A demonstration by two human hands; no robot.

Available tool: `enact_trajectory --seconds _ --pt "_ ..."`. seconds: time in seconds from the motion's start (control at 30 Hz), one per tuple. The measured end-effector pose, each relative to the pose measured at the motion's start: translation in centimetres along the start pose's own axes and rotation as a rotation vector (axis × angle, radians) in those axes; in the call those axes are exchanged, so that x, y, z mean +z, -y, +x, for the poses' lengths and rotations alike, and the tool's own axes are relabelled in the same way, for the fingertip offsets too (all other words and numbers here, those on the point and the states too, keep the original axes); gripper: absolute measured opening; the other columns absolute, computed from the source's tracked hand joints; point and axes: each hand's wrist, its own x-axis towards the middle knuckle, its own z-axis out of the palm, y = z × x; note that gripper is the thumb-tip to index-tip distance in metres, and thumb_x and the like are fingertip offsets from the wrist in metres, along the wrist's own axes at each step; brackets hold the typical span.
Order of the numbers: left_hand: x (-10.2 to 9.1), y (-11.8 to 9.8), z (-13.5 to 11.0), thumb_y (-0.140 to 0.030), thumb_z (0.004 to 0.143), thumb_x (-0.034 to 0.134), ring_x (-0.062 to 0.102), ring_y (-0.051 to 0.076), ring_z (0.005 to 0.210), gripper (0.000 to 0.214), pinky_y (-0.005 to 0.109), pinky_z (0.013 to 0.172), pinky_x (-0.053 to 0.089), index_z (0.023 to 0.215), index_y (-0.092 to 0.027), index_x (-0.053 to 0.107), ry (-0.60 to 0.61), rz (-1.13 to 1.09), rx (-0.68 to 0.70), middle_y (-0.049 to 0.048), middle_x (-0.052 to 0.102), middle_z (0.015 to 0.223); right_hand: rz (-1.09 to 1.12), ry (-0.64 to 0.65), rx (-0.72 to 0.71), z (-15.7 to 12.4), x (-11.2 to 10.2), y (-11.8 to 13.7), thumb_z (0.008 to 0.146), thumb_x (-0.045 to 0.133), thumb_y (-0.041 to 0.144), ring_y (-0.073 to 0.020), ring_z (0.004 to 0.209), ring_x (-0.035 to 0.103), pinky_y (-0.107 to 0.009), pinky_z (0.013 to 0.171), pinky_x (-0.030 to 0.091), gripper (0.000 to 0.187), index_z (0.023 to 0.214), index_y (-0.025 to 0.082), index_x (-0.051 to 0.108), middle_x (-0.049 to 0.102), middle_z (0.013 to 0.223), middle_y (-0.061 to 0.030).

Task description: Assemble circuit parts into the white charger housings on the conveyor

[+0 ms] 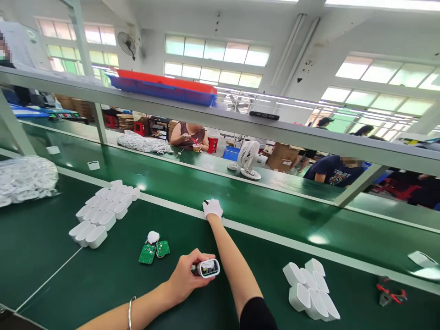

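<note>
My left hand (187,274) grips a white plastic casing (217,267) by its sides. The open end faces me and shows electronic parts inside. Stretched far forward, my right hand (213,209), in a white glove, is at the belt's near edge; a small dark piece (206,202) shows by its fingertips, and its fingers are mostly hidden. Left of the held casing lie green circuit boards (147,253) with a round white part (153,237) among them. Farther left, several empty white casings (96,236) stand in rows.
More white casings (309,291) and red-handled pliers (390,293) lie at right. A bag of white parts (27,179) is at far left. The green belt (165,185) carries a few white pieces (93,165). Overhead, a shelf (233,120) holds trays (165,89). Co-workers sit beyond.
</note>
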Motion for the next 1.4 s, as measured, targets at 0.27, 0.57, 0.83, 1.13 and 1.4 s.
enact_trajectory --seconds 0.27,0.57,0.83,1.13,1.4 --pt "0.0 -0.8 0.1 -0.024 0.067 0.070 0.067 0.022 0.090 0.019 0.028 0.073 0.053 0.081 -0.018 0.059 -0.053 0.086 -0.011 0.0077 0.071 0.101 0.049 0.074 -0.113 -5.0 -2.8 -4.6 0.067 0.065 0.030 -0.0224 0.074 0.062 -0.031 0.067 0.042 0.012 0.061 0.019 0.063 0.065 0.070 -0.0051" --pt "0.2 -0.7 -0.4 -0.026 0.070 0.068 0.066 0.019 0.085 0.023 0.025 0.069 0.051 0.090 -0.018 0.063 0.064 0.167 -0.019 0.0058 0.071 0.099 0.813 -0.088 -0.077 -13.5 -8.8 -11.0 0.076 0.037 0.069 -0.0145 0.048 0.053 -0.028 0.049 0.042 0.059 0.057 0.019 0.061 0.059 0.054 -0.0030" --pt "-0.3 -0.5 -0.1 -0.029 0.071 0.067 0.064 0.016 0.074 0.023 0.023 0.062 0.049 0.090 -0.017 0.061 0.056 0.183 0.000 0.0040 0.070 0.089 1.483 0.099 0.103 -17.1 -8.4 -9.3 0.055 0.076 0.053 -0.0076 0.040 0.046 -0.020 0.037 0.036 0.039 0.059 0.017 0.061 0.055 0.049 0.0036" --pt "-0.4 -0.6 -0.2 -0.026 0.073 0.066 0.064 0.017 0.077 0.024 0.023 0.064 0.049 0.095 -0.017 0.060 0.091 0.186 0.039 0.0053 0.071 0.093 1.460 0.160 0.139 -18.3 -6.7 -9.0 0.055 0.080 0.040 -0.0073 0.036 0.043 -0.017 0.033 0.029 0.033 0.064 0.017 0.058 0.057 0.046 0.0025" --pt "-0.5 -0.6 -0.1 -0.028 0.072 0.067 0.065 0.018 0.081 0.026 0.024 0.066 0.050 0.094 -0.017 0.060 0.093 0.188 0.021 0.0071 0.070 0.099 1.460 0.099 0.150 -18.5 -5.9 -8.5 0.053 0.081 0.041 -0.0072 0.037 0.047 -0.017 0.035 0.032 0.034 0.062 0.015 0.060 0.057 0.046 0.0014"
